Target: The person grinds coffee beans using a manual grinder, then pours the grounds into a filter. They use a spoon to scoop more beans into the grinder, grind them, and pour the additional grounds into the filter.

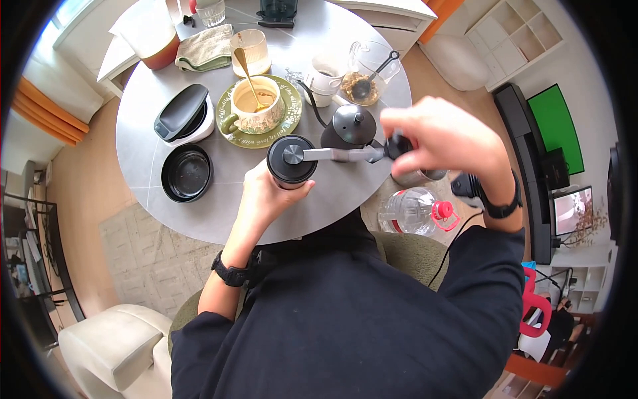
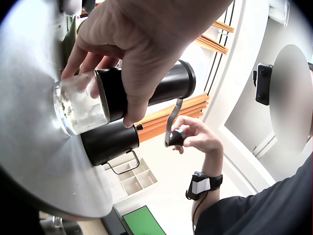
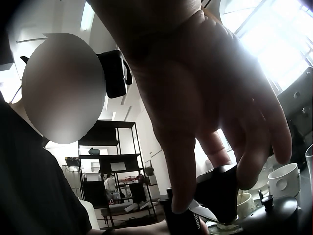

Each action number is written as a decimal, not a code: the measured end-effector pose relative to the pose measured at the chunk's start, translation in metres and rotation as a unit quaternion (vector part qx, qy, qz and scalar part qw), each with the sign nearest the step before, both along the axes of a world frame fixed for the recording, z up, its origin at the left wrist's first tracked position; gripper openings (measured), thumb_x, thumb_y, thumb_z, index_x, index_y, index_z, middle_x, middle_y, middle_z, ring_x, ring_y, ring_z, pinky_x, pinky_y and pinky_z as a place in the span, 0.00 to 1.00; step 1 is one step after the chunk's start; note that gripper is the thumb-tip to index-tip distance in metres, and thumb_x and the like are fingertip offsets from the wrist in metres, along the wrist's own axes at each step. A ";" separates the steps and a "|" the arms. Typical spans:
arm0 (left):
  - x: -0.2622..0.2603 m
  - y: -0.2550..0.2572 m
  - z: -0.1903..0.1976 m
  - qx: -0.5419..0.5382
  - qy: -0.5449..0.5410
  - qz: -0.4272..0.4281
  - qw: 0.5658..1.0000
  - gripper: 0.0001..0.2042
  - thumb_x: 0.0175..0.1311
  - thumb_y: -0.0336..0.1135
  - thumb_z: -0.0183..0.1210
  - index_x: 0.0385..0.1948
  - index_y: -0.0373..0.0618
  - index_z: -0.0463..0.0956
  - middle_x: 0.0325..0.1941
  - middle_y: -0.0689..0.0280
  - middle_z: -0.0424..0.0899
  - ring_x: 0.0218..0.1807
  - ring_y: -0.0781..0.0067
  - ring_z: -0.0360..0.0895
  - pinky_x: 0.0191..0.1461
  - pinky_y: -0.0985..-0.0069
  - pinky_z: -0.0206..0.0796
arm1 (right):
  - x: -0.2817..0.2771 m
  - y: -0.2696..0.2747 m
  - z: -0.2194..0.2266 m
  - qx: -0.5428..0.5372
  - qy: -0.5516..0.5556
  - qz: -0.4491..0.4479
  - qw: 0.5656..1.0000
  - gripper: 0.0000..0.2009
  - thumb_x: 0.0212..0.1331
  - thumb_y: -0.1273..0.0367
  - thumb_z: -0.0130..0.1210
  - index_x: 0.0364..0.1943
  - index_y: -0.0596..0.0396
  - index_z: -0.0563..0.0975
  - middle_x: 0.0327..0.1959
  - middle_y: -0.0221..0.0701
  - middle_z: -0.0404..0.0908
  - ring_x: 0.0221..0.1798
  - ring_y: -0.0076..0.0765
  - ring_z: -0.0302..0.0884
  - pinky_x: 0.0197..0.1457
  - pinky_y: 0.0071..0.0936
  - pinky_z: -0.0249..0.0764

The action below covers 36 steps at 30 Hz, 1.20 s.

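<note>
A black hand coffee grinder [image 1: 290,175] stands at the near edge of the round table, with my left hand [image 1: 264,199] gripping its body. In the left wrist view, its clear glass jar [image 2: 80,104] sits on the tabletop with a little pale residue inside. A metal crank [image 1: 342,153] reaches out to the right from the grinder's lid. My right hand [image 1: 445,136] holds the black crank knob [image 1: 397,145] between thumb and fingers, slightly blurred in the head view. Right behind the crank is a black gooseneck kettle [image 1: 345,123].
On a green plate [image 1: 290,120] stands a cup [image 1: 256,110] with a gold spoon. A black bowl [image 1: 187,173] and a white scale with a black tray [image 1: 183,114] are left. Back right are a white mug [image 1: 324,80] and a glass container [image 1: 372,73]. A water bottle [image 1: 412,209] stands below the table edge.
</note>
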<state>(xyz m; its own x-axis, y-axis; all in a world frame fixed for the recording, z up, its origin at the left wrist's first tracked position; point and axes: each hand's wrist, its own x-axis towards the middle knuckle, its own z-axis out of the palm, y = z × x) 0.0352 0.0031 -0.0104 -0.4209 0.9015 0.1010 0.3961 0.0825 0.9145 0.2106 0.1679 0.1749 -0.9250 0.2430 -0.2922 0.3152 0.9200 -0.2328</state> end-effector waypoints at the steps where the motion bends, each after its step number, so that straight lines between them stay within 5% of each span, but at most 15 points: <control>1: 0.000 0.000 -0.001 0.000 0.001 -0.001 1.000 0.20 0.42 0.33 0.73 0.39 0.39 0.78 0.34 0.59 0.85 0.37 0.72 0.83 0.46 0.72 0.74 | 0.005 -0.010 0.002 -0.018 -0.025 0.013 0.999 0.19 0.43 0.64 0.68 0.36 0.57 0.73 0.24 0.42 0.78 0.34 0.54 0.78 0.38 0.43 0.73; 4: 0.000 0.000 -0.005 -0.001 -0.006 -0.002 1.000 0.19 0.42 0.33 0.73 0.38 0.39 0.78 0.33 0.60 0.85 0.35 0.72 0.83 0.44 0.72 0.74 | 0.015 -0.038 -0.004 -0.012 -0.045 0.105 0.993 0.21 0.44 0.65 0.67 0.40 0.58 0.70 0.22 0.42 0.78 0.31 0.53 0.79 0.33 0.43 0.74; 8: -0.002 -0.001 -0.005 -0.009 -0.006 -0.005 1.000 0.20 0.42 0.33 0.74 0.37 0.40 0.78 0.32 0.61 0.85 0.34 0.71 0.82 0.42 0.72 0.74 | -0.017 -0.081 -0.005 -0.077 -0.046 0.299 0.950 0.16 0.47 0.67 0.62 0.33 0.58 0.65 0.22 0.37 0.75 0.27 0.46 0.79 0.30 0.39 0.74; 9: -0.002 -0.001 -0.004 -0.010 0.002 -0.006 1.000 0.20 0.42 0.34 0.74 0.37 0.40 0.78 0.32 0.61 0.85 0.33 0.71 0.82 0.41 0.71 0.74 | -0.023 -0.089 -0.016 -0.083 0.029 0.329 0.940 0.15 0.46 0.68 0.61 0.28 0.57 0.64 0.18 0.37 0.73 0.24 0.45 0.78 0.29 0.39 0.74; 11: 0.000 -0.002 -0.005 0.003 0.017 0.002 1.000 0.19 0.44 0.33 0.73 0.37 0.40 0.77 0.33 0.64 0.85 0.32 0.75 0.79 0.40 0.72 0.74 | -0.051 -0.103 -0.017 -0.009 0.016 0.412 0.911 0.14 0.44 0.66 0.62 0.25 0.59 0.69 0.15 0.37 0.74 0.23 0.44 0.79 0.28 0.39 0.74; 15: 0.006 -0.014 0.035 0.046 -0.164 -0.019 0.985 0.17 0.49 0.33 0.71 0.38 0.39 0.76 0.35 0.70 0.85 0.35 0.66 0.82 0.41 0.70 0.73 | -0.124 -0.122 -0.036 0.005 0.055 0.457 0.888 0.14 0.39 0.62 0.66 0.22 0.58 0.79 0.19 0.36 0.79 0.25 0.42 0.81 0.25 0.40 0.74; 16: 0.004 -0.013 0.030 0.051 -0.131 -0.012 0.990 0.16 0.48 0.33 0.71 0.36 0.40 0.76 0.33 0.70 0.84 0.34 0.67 0.81 0.40 0.71 0.73 | -0.143 -0.131 -0.040 0.025 0.052 0.458 0.887 0.14 0.39 0.61 0.67 0.23 0.58 0.80 0.20 0.35 0.81 0.26 0.43 0.82 0.25 0.40 0.74; 23: -0.004 0.001 -0.019 0.018 0.082 0.004 0.996 0.12 0.43 0.33 0.72 0.27 0.43 0.79 0.27 0.67 0.84 0.30 0.74 0.80 0.39 0.74 0.72 | -0.202 -0.072 -0.021 0.080 0.108 0.328 0.935 0.17 0.48 0.56 0.64 0.30 0.57 0.80 0.26 0.37 0.81 0.32 0.45 0.82 0.30 0.39 0.78; 24: -0.005 0.000 -0.015 0.014 0.025 -0.007 1.000 0.21 0.40 0.37 0.74 0.37 0.39 0.78 0.35 0.56 0.84 0.38 0.56 0.82 0.45 0.68 0.73 | -0.207 -0.055 -0.026 0.099 0.102 0.283 0.949 0.18 0.49 0.55 0.63 0.32 0.56 0.78 0.29 0.36 0.81 0.35 0.47 0.81 0.34 0.40 0.78; 26: -0.004 0.000 -0.010 0.023 0.011 -0.002 1.000 0.22 0.40 0.36 0.73 0.39 0.40 0.77 0.35 0.56 0.84 0.39 0.57 0.83 0.45 0.68 0.73 | -0.203 -0.013 -0.035 0.138 0.130 0.209 0.959 0.20 0.51 0.52 0.62 0.31 0.56 0.76 0.31 0.38 0.80 0.38 0.49 0.80 0.41 0.42 0.77; 30: 0.000 0.000 -0.008 0.038 0.016 0.016 0.999 0.12 0.42 0.32 0.72 0.27 0.40 0.79 0.26 0.65 0.83 0.29 0.76 0.79 0.40 0.74 0.73 | -0.158 0.061 -0.034 0.122 0.018 0.068 0.990 0.27 0.48 0.46 0.63 0.31 0.60 0.76 0.27 0.42 0.77 0.33 0.48 0.77 0.36 0.37 0.72; 33: 0.001 0.000 -0.004 0.066 0.001 0.020 0.998 0.13 0.43 0.32 0.73 0.28 0.40 0.79 0.27 0.64 0.83 0.29 0.76 0.79 0.40 0.75 0.73 | -0.090 0.057 -0.018 0.095 -0.006 -0.021 0.995 0.26 0.46 0.47 0.65 0.27 0.59 0.74 0.22 0.41 0.74 0.28 0.44 0.73 0.32 0.35 0.68; 36: 0.000 0.000 -0.007 0.046 0.030 0.021 0.998 0.14 0.42 0.32 0.73 0.29 0.39 0.79 0.27 0.64 0.84 0.29 0.76 0.79 0.40 0.75 0.73 | -0.019 0.033 -0.007 0.005 -0.002 0.018 1.000 0.23 0.37 0.56 0.73 0.24 0.58 0.72 0.16 0.35 0.73 0.20 0.39 0.73 0.25 0.32 0.67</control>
